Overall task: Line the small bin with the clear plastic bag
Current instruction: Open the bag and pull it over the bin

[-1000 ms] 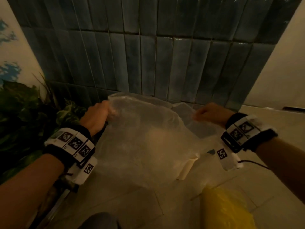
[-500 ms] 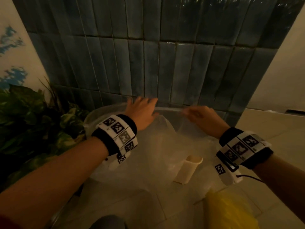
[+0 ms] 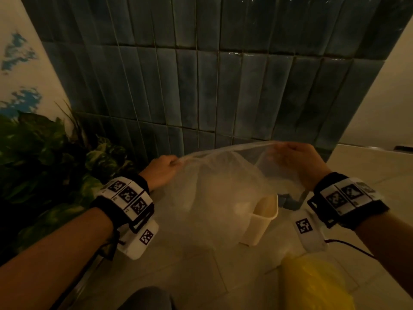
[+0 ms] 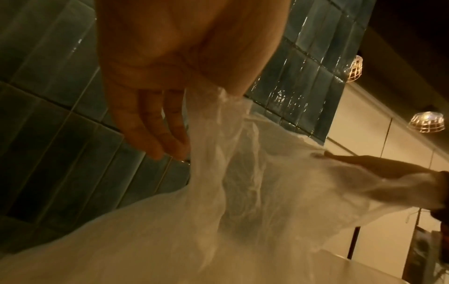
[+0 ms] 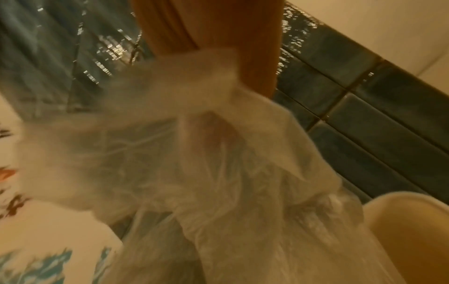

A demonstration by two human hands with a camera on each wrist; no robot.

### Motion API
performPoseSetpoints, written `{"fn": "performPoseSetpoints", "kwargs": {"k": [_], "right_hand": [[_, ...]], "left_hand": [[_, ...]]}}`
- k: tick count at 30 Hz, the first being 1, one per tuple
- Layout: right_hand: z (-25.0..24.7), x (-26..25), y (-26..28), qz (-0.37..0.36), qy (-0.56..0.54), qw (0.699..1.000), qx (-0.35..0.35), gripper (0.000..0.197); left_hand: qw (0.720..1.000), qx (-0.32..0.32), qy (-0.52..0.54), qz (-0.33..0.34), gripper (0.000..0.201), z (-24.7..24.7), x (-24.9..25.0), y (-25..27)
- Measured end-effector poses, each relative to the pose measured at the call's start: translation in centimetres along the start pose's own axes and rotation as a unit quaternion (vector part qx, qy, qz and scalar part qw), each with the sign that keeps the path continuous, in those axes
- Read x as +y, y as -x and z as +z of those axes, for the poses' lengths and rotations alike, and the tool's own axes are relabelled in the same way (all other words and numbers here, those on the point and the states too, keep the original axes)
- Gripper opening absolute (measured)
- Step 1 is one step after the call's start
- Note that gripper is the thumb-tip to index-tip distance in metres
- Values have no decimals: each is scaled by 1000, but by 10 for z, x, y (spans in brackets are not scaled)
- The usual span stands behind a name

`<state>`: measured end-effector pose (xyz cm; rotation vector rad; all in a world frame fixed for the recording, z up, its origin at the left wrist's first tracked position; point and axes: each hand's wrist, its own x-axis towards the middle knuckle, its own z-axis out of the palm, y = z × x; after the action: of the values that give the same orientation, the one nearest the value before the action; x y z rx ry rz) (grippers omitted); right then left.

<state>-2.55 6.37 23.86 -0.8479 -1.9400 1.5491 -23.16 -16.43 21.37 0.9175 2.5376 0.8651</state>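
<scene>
A clear plastic bag hangs spread between my two hands above the floor. My left hand pinches its top edge at the left; in the left wrist view the bag is bunched between thumb and forefinger while the other fingers hang loose. My right hand grips the top edge at the right, and the bag covers its fingers in the right wrist view. The small cream bin stands on the floor below, partly behind the bag; its rim shows low right.
A dark tiled wall rises just behind the bag. A leafy plant fills the left side. A yellow plastic bag lies on the floor at the lower right. Pale floor tiles lie in front of the bin.
Half a second ago my left hand reached open across toward the right hand at the bag's rim. It has moved back left holding the edge, and the top is stretched wide between both hands.
</scene>
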Motion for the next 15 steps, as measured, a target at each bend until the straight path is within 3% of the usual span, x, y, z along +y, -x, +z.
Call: {"fn": "performPoseSetpoints", "kwargs": {"k": [4, 8, 13, 15], "right_hand": [[-6, 2, 4, 25, -67, 997, -38, 25], [-15, 9, 5, 40, -153, 984, -78, 24], [-25, 10, 0, 54, -160, 984, -49, 17], [-32, 17, -8, 68, -108, 992, -21, 34]], "left_hand": [[996, 79, 19, -30, 22, 0, -16, -7], [991, 113, 70, 9, 24, 1, -15, -8], [987, 45, 148, 51, 15, 7, -4, 2], [981, 12, 183, 67, 3, 8, 0, 8]]}}
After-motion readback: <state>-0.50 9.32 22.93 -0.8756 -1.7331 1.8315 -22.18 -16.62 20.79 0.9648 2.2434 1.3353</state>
